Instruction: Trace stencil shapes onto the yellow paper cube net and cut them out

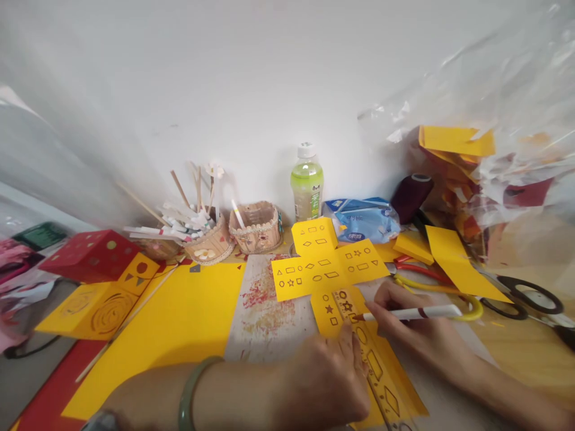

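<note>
A white marker with a brown-red tip [422, 312] is pinched in my right hand [404, 335]. Its tip touches a see-through stencil ruler [372, 362] with cut-out shapes, near the square opening. My left hand [330, 374] presses the ruler down with its fingertips, just below the marker tip; its other fingers are curled and partly hidden. Under the ruler lies a yellow paper cross [287, 290], folded out like a box net. Rows of drawn triangles, stars, circles, rectangles and diamonds cover its panels.
Along the wall stand two decorated baskets [256, 227], one full of markers, a green drink bottle [308, 185] and a blue wipes pack [363, 221]. Black-handled scissors [534, 293] and yellow scraps lie right. Left are a red dotted box [101, 254] and a large yellow sheet [197, 317].
</note>
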The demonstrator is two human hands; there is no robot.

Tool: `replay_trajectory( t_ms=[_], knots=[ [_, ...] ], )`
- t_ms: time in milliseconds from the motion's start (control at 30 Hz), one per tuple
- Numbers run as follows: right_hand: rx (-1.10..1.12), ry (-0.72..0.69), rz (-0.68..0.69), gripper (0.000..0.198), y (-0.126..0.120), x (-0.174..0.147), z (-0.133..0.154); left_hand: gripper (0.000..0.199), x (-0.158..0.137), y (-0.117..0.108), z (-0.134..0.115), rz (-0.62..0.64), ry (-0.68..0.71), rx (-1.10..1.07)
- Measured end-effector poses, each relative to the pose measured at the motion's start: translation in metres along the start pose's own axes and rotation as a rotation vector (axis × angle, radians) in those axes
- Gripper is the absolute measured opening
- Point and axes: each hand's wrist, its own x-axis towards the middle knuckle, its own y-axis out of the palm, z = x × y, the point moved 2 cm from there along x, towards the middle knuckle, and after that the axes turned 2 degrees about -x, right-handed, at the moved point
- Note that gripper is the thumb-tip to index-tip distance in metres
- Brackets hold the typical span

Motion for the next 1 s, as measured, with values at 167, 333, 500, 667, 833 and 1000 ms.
replay_trajectory(
  t_ms=[167, 333, 500, 667, 833, 1000],
  knots=[
    [-0.047, -0.038, -0.006, 0.027, 0.000, 0.001, -0.001, 0.024, -0.001, 0.001, -0.002, -0.021, -0.070, 0.005],
    [-0.035, -0.089, -0.037, 0.024, 0.005, 0.001, -0.008, 0.025, -0.001, 0.002, -0.003, 0.051, -0.046, 0.043],
    [-0.023, -0.088, -0.037, 0.026, 0.008, 0.000, -0.012, 0.023, 0.000, 0.001, -0.002, -0.014, -0.085, 0.023],
    [-0.073, -0.125, -0.022, 0.024, 0.010, -0.001, -0.015, 0.023, 0.000, 0.003, -0.003, -0.038, -0.075, 0.016],
    [-0.093, -0.145, -0.010, 0.026, 0.010, -0.002, -0.016, 0.023, 0.000, 0.001, -0.002, -0.032, -0.064, 0.002],
    [-0.125, -0.142, 0.021, 0.029, 0.009, -0.003, -0.014, 0.022, 0.000, 0.001, -0.002, -0.033, -0.060, 0.020]
  ],
)
